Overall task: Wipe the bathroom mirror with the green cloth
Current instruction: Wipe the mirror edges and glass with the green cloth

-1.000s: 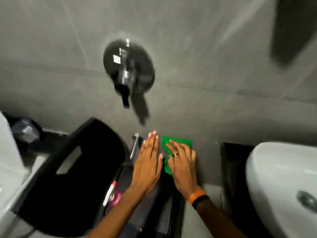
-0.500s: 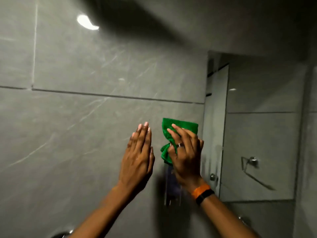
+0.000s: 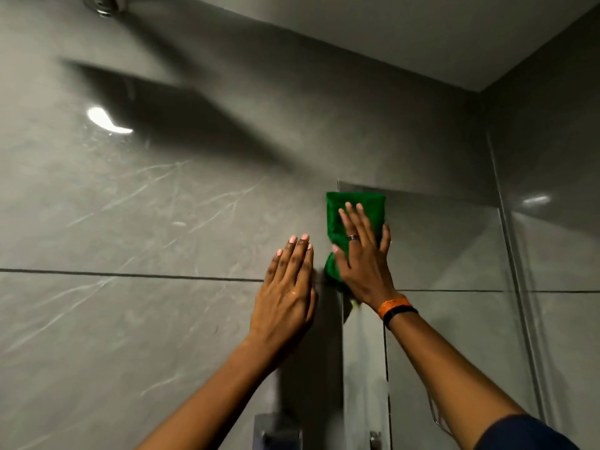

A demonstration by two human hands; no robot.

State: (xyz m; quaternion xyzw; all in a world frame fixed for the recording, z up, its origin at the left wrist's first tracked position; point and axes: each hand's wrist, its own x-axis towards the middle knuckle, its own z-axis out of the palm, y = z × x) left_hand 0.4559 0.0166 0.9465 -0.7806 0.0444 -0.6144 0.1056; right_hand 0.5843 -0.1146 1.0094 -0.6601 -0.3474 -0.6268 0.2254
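The green cloth (image 3: 355, 207) is pressed flat against the top left corner of the mirror (image 3: 448, 248), which hangs on the grey tiled wall. My right hand (image 3: 363, 254) lies spread over the cloth and holds it to the glass; it wears a dark ring, and an orange and a black band sit at the wrist. My left hand (image 3: 287, 293) rests flat and empty on the wall tile just left of the mirror's edge, fingers pointing up. The cloth's lower part is hidden under my right palm.
A metal fitting (image 3: 276, 431) sticks out of the wall below my left forearm. A shower head (image 3: 102, 4) shows at the top left edge. The mirror reflects a tiled wall and a glass panel. The ceiling meets the wall above.
The view has swung up from the basin and tap to the wall's top. Both hands have risen, and the cloth now sits on the mirror's upper left corner.
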